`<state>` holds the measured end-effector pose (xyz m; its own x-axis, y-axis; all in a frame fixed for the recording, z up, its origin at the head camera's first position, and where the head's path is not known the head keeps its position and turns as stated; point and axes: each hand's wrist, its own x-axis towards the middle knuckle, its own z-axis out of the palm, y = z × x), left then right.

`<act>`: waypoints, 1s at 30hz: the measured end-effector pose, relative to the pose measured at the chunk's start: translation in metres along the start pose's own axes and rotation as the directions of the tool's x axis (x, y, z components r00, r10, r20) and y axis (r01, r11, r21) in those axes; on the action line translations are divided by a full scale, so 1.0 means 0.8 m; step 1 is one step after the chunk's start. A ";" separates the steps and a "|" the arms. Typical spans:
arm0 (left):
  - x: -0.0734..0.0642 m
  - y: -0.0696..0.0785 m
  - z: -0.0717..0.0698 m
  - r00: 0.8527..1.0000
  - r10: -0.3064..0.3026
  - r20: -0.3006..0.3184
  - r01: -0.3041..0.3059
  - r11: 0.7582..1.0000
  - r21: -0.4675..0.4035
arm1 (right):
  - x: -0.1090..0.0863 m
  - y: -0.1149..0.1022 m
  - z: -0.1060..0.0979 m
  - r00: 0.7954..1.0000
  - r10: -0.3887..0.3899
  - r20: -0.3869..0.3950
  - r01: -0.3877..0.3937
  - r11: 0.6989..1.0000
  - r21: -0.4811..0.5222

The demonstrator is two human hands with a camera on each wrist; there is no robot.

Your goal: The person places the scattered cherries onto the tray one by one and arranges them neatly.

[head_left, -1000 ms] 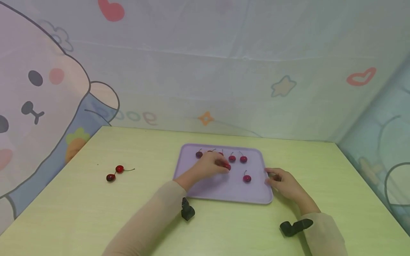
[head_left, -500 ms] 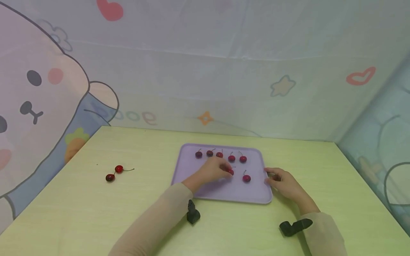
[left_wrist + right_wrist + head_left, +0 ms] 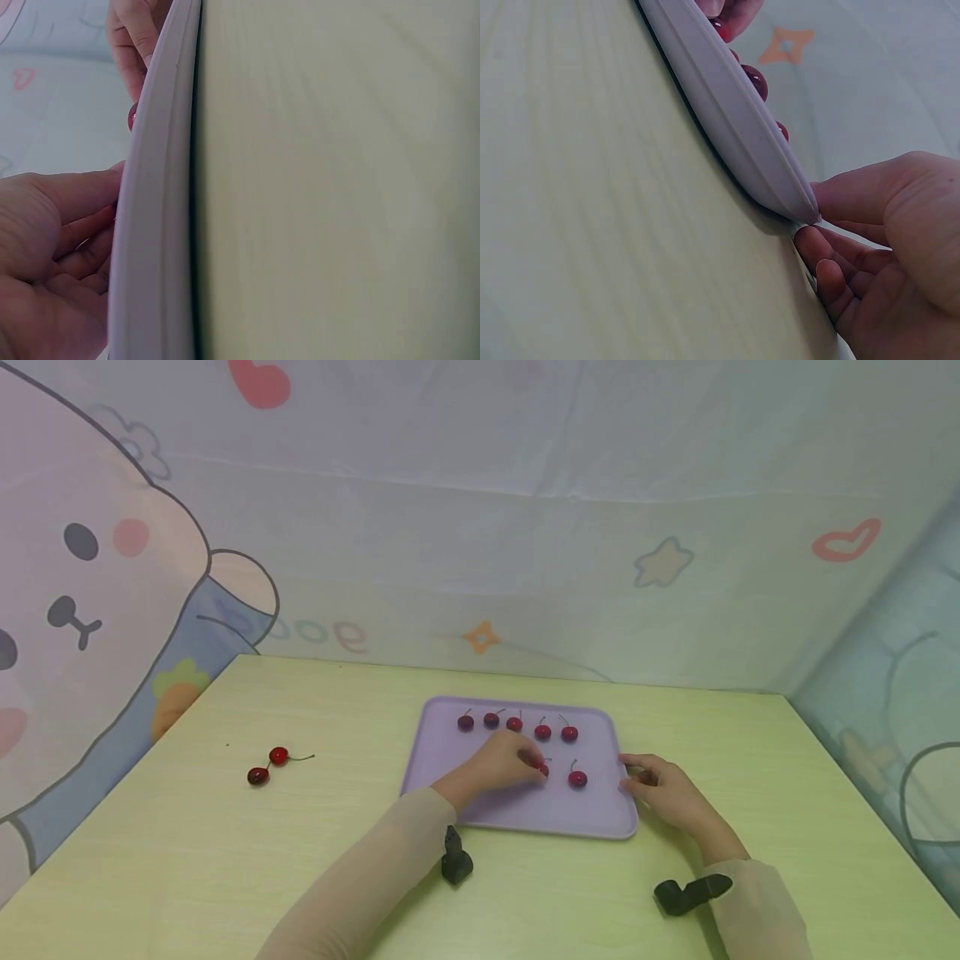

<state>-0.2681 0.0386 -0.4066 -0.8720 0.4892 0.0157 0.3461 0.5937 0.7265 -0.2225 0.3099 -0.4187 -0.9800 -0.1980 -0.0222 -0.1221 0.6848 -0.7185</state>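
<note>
In the head view my left hand (image 3: 504, 762) is over the middle of the lilac tray (image 3: 480, 817), its thumb and fingertips pinching a red cherry (image 3: 543, 770) low above or on the tray. Just right of it lies another cherry (image 3: 577, 778), stem up. A row of several dark red cherries, among them one cherry (image 3: 466, 722) at the left end, runs along the tray's back. My right hand (image 3: 663, 785) holds the tray's right edge; in the right wrist view the thumb touches the rim and curled fingers meet the edge below. The tray wall hides the pinching fingertips in the left wrist view.
A pair of joined cherries (image 3: 268, 767) with a stem lies on the pale wooden table (image 3: 165, 860), left of the tray. Behind the table hangs a printed cloth (image 3: 480, 527), with another cloth side at the right.
The left hand has moved slightly right and toward the front with its cherry, lowering it beside the front cherry. More of the back row shows. The right hand stays at the tray's edge.
</note>
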 end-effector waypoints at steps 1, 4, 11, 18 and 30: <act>0.000 0.001 0.000 1.000 0.001 0.001 -0.001 1.000 0.001 | -0.001 -0.001 0.000 1.000 0.003 0.003 -0.003 1.000 0.003; 0.000 0.001 0.000 1.000 -0.002 0.003 0.002 1.000 0.002 | -0.002 -0.002 0.000 1.000 0.005 0.005 -0.005 1.000 0.005; -0.001 0.002 0.001 0.999 -0.032 0.017 0.032 0.999 0.003 | -0.002 -0.003 0.000 1.000 0.000 -0.001 0.000 1.000 -0.010; -0.002 0.003 0.000 0.999 -0.038 0.027 0.038 0.999 -0.007 | -0.002 -0.002 0.001 1.000 0.002 -0.003 -0.002 1.000 -0.011; -0.004 0.001 -0.006 0.997 -0.046 0.055 0.048 0.998 -0.027 | 0.000 -0.001 -0.001 1.000 0.004 0.003 -0.004 1.000 -0.020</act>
<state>-0.2671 0.0342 -0.4028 -0.8668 0.4955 -0.0554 0.2947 0.5988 0.7447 -0.2226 0.3094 -0.4175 -0.9799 -0.1975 -0.0271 -0.1215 0.6996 -0.7041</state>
